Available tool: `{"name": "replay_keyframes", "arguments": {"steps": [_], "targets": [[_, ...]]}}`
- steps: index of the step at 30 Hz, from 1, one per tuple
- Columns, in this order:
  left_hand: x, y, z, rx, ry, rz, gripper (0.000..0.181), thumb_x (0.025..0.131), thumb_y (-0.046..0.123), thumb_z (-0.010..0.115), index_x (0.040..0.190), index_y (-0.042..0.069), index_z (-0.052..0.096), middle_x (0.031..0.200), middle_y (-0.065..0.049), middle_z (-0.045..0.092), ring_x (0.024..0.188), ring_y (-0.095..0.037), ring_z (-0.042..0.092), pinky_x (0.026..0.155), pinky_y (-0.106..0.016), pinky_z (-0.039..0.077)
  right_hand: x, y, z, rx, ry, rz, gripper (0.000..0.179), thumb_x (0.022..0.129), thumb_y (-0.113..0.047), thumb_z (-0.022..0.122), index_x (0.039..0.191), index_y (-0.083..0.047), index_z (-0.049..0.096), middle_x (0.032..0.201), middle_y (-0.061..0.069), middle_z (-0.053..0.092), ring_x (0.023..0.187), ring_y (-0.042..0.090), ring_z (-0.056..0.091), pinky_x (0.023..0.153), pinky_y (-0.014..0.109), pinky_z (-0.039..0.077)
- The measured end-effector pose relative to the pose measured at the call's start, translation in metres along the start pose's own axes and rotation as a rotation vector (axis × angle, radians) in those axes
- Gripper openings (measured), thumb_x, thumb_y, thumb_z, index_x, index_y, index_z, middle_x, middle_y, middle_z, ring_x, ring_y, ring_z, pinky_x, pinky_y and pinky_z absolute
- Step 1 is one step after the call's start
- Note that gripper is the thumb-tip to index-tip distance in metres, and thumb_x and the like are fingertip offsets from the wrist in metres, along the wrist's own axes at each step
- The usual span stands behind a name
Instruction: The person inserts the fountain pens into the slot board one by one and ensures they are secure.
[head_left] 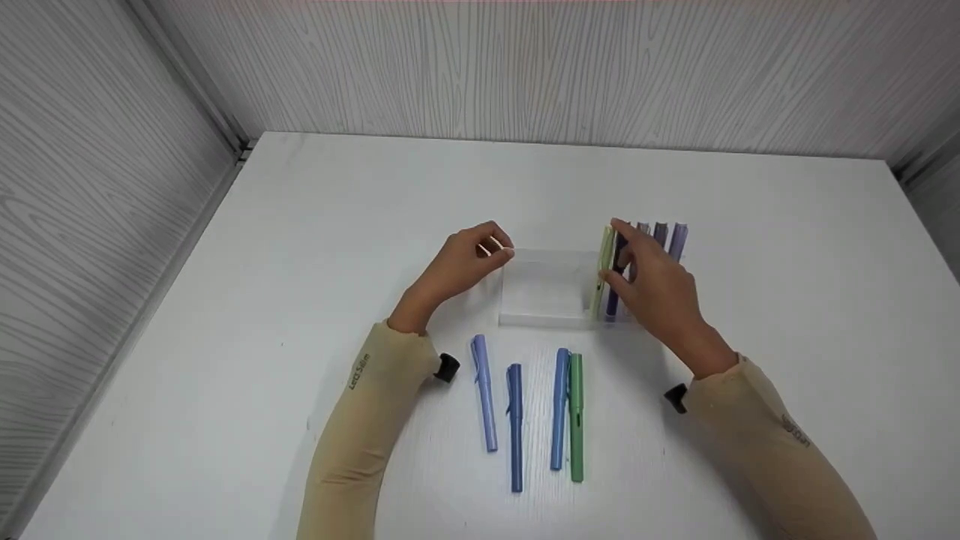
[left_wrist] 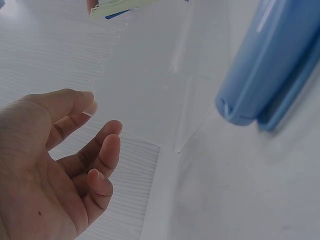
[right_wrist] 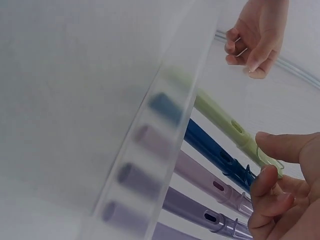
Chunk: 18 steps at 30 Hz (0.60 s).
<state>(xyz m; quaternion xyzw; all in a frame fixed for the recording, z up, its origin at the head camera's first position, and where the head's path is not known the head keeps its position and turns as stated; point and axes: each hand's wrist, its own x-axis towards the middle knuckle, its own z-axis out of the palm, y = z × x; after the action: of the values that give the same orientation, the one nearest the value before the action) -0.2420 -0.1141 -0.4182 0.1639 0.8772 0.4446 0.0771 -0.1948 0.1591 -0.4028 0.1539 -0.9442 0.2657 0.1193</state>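
My left hand (head_left: 459,262) is at the back left corner of a translucent plastic pen case (head_left: 544,321), with thumb and forefinger pinching its edge. The left wrist view shows this left hand (left_wrist: 65,160) with its other fingers loosely curled. My right hand (head_left: 660,289) holds a light green pen (head_left: 603,270) between thumb and fingers, at the left end of a row of pens in the case. Beside it in the row stand a dark blue pen (right_wrist: 210,145), a pinkish pen (right_wrist: 202,175) and purple pens (right_wrist: 192,205). The right hand partly hides them in the head view.
In front of the case lie a lavender pen (head_left: 484,394), a dark blue pen (head_left: 516,431), a lighter blue pen (head_left: 559,409) and a green pen (head_left: 577,420). The white table (head_left: 247,300) meets wood-grain panels (head_left: 525,75) at the back and sides.
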Motion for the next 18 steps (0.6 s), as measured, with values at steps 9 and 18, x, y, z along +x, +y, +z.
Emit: {"name": "replay_keyframes", "arguments": {"steps": [9,18], "targets": [[-0.0003,0.0000,0.0005,-0.004,-0.002,-0.014,0.017,0.096,0.027,0.059,0.106,0.014,0.062,0.106,-0.008,0.067,0.091,-0.024,0.062,0.075,-0.031,0.049,0.0027,-0.0008,-0.0006,-0.061,-0.022,0.024,0.066,0.087,-0.016,0.072,0.145,-0.009,0.041,0.091,0.013,0.059,0.068,0.020,0.049,0.052,0.030,0.036],[-0.0005,0.0006,-0.0002,-0.005,0.001,-0.020,0.018,0.097,0.028,0.059,0.106,0.014,0.062,0.106,-0.007,0.067,0.090,-0.023,0.061,0.074,-0.030,0.048,-0.0050,-0.0016,-0.0049,-0.021,0.002,-0.002,0.065,0.088,-0.019,0.071,0.144,-0.009,0.040,0.090,0.012,0.062,0.068,0.020,0.052,0.053,0.029,0.038]]}}
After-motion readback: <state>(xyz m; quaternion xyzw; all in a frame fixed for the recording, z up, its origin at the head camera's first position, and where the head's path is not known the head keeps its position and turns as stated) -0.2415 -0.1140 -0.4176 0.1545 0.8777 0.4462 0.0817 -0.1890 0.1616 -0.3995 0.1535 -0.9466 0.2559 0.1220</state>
